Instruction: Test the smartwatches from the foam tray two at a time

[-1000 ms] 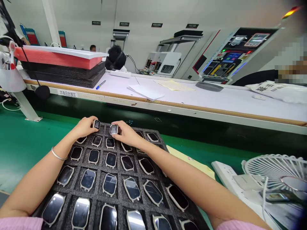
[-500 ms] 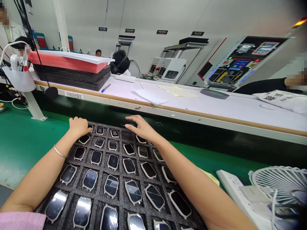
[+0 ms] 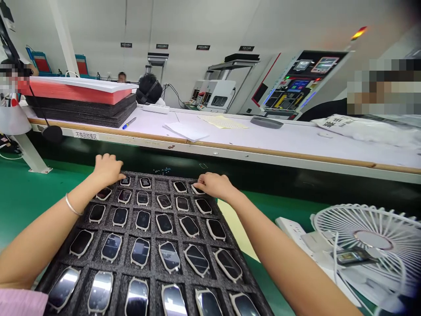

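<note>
A black foam tray (image 3: pixel 154 239) lies before me, its square pockets holding rows of strapless smartwatches with dark screens and pale metal cases. One pocket (image 3: pixel 161 186) in the far row has no watch in it. My left hand (image 3: pixel 108 169) is closed around the far left corner, its thumb beside a watch (image 3: pixel 125 180) with lines of text on its screen. At the far right corner, my right hand (image 3: pixel 215 186) is closed on the tray, fingers curled and thumb side against the corner watch (image 3: pixel 197 189), which it partly covers.
Behind the tray runs a raised white shelf (image 3: pixel 226 142) with stacked red and black foam (image 3: pixel 79 103), a blue pen (image 3: pixel 129 123) and papers (image 3: pixel 186 131). Right of the tray are a yellow sheet (image 3: pixel 235 226), a power strip (image 3: pixel 289 228) and a white fan (image 3: pixel 362 232). Co-workers sit beyond.
My right hand has come down from above the far row, fingers spread, to close at the far right corner. My left hand stays at the far left corner. The view has swung right.
</note>
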`<state>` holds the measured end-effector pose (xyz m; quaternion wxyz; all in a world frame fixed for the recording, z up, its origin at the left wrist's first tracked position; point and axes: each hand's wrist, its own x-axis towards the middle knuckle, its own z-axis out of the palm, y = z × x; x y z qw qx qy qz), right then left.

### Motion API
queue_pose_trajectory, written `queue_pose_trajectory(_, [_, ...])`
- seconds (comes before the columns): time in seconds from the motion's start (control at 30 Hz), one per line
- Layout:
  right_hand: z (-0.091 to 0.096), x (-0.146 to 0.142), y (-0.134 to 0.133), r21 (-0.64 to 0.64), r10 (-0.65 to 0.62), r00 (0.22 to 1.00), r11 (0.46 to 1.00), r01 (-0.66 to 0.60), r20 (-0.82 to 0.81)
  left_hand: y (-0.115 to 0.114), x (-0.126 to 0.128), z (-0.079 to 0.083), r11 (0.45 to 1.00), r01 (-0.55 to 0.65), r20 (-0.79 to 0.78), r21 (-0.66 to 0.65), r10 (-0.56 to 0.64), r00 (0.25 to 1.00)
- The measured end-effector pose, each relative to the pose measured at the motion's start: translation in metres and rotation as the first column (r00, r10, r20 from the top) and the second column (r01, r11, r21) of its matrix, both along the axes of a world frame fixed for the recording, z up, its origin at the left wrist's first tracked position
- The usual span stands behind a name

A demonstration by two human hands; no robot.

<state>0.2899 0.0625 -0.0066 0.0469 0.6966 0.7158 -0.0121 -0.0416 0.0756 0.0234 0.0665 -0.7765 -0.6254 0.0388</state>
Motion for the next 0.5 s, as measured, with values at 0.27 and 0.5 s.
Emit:
queue_pose_trajectory(0.27, [-0.02,-0.009,-0.011,0.086,-0.055,0.989,0.995,0.044,0.136,-0.002,0.136,-0.02,0.922,0.384,0.143,-0.056,-0.373,0.917])
queue_pose_trajectory(0.5, [-0.041,-0.006,-0.025,0.236,-0.063,0.991,0.971,0.034,0.115,0.005,0.171,-0.052,0.938,0.347,0.35,0.005,-0.326,0.878])
